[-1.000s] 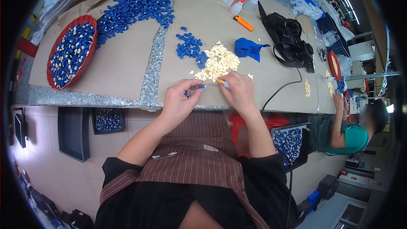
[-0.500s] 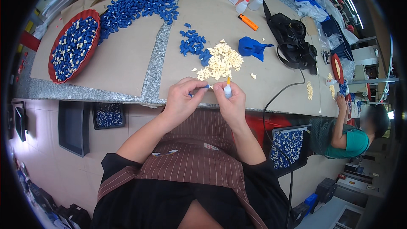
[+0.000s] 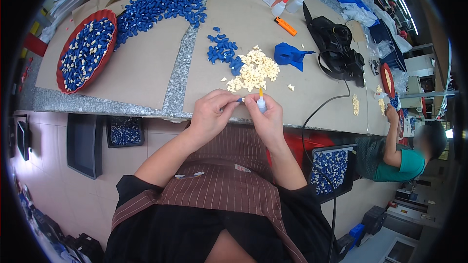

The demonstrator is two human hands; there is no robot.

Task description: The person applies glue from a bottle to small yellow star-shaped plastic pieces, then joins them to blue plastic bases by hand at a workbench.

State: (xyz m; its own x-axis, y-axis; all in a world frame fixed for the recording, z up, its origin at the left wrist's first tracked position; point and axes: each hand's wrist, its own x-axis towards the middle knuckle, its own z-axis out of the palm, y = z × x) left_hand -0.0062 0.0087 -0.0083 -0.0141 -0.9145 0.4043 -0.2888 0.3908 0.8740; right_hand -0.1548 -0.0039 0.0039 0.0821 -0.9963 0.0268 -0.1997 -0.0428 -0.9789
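Note:
My left hand [image 3: 210, 113] pinches a small blue curved piece [image 3: 239, 100] at its fingertips, near the table's front edge. Close beside it, my right hand [image 3: 267, 119] is closed around a small white bottle [image 3: 262, 104] with a yellow nozzle pointing up. The right thumb and forefinger meet the end of the blue piece, where a tiny pale bit shows, mostly covered by the fingers. Just beyond my hands lies a heap of small cream pieces [image 3: 258, 68]. Several loose blue pieces [image 3: 220, 49] lie to its left.
A red scalloped bowl [image 3: 115, 34] of blue-and-cream pieces stands left, beside a large blue heap [image 3: 161, 7]. Behind are a blue cloth-like scrap [image 3: 290, 56], orange lighter [image 3: 285, 26], red-capped bottle [image 3: 279, 7] and black strapped device [image 3: 331, 44]. A co-worker [image 3: 407, 160] sits right.
My fingertips have come slightly closer together, and the bottle has shifted a little. The co-worker's hand has moved slightly. The things on the table look the same.

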